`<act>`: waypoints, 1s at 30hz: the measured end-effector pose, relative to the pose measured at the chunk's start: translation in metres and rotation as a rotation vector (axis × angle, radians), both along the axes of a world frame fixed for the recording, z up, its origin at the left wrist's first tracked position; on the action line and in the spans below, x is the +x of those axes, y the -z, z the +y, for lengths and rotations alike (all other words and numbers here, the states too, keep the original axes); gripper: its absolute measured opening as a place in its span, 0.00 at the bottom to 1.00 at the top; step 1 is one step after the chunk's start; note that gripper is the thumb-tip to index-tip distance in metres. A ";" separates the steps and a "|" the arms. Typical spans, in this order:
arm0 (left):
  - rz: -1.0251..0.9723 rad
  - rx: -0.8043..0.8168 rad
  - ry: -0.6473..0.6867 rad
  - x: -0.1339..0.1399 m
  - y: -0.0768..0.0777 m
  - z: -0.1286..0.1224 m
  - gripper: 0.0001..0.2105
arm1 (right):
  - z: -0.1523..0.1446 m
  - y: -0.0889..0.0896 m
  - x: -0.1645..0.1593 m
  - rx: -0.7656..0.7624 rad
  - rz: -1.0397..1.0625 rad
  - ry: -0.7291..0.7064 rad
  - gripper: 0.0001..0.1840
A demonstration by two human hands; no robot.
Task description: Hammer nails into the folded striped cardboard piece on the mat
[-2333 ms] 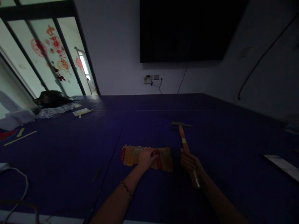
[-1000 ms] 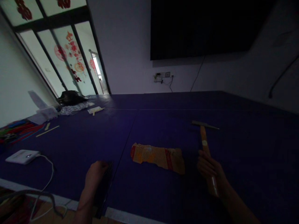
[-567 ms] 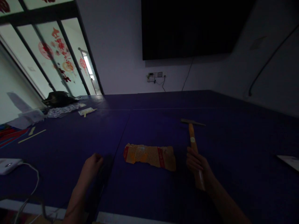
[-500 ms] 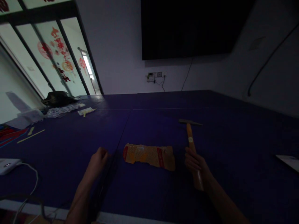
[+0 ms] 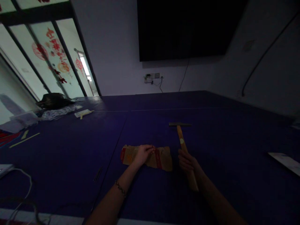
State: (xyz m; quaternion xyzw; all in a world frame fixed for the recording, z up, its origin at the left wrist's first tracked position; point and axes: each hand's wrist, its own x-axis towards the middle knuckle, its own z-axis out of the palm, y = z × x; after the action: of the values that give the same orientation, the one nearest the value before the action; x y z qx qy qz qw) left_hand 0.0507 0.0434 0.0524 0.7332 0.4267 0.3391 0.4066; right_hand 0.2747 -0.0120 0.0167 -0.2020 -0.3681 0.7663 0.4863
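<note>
A torn strip of brown cardboard [image 5: 166, 159] with red bands lies flat on the dark blue table [image 5: 145, 193]. Over its middle is my left hand [image 5: 142, 154], fingers pinched together near the right-hand red band; whatever they hold is too small to make out. My right hand [image 5: 188, 161] grips the wooden handle of a hammer [image 5: 181, 134] just right of the cardboard. The hammer's narrow metal head points away from me, above the table. Several thin dark pieces, perhaps nails [image 5: 97, 173], lie left of my left forearm.
At the left lie a white device [image 5: 5, 169] with a cable, yellow strips [image 5: 24, 140], papers [image 5: 58, 113] and a black bag [image 5: 55, 100]. A pale flat piece [image 5: 284, 161] sits at the right. A dark screen [image 5: 187, 29] hangs on the wall.
My left hand has moved right, from beside the cardboard onto it, uncovering the thin dark pieces. My right hand still holds the hammer, whose head has turned slightly. The view has shifted a little.
</note>
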 end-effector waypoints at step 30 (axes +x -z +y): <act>0.147 0.233 0.032 0.002 0.028 0.002 0.07 | -0.005 -0.007 -0.007 -0.090 -0.210 0.153 0.31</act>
State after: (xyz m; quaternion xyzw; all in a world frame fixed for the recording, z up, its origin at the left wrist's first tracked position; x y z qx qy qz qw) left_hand 0.0523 0.0451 0.0241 0.8051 0.4012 0.3250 0.2920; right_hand 0.2680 -0.0175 0.0241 -0.3305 -0.3657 0.7172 0.4926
